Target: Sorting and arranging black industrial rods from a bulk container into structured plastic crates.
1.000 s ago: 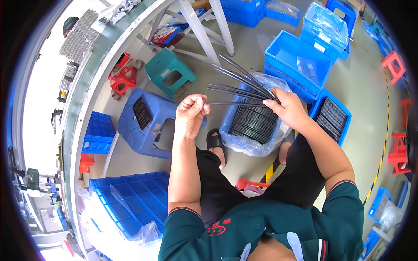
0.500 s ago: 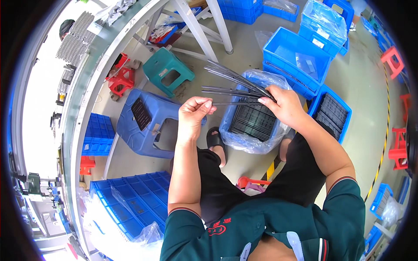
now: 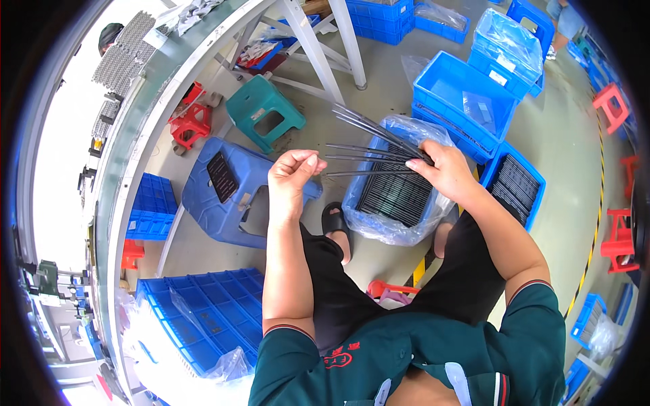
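Note:
My right hand (image 3: 448,174) grips a fanned bundle of thin black rods (image 3: 369,128), their free ends spreading leftward. The lowest rod stands apart from the others and points at my left hand (image 3: 290,177). That hand's thumb and fingertips are pinched together just beyond the rod's end, with a small gap between; whether anything tiny is in the pinch cannot be made out. Beneath the bundle, a blue crate lined with clear plastic (image 3: 389,231) holds many similar black rods (image 3: 393,199) laid side by side.
Right of the lined crate is another blue crate of black pieces (image 3: 512,186), below an open blue crate (image 3: 440,81). To the left stand a blue stool (image 3: 203,193) with a dark flat object on it and a green stool (image 3: 261,101). Blue crates (image 3: 203,298) sit at lower left.
My left hand has come off the end of the lowest rod and moved slightly left. The right hand and its bundle have shifted a little rightward, and the rods are still held.

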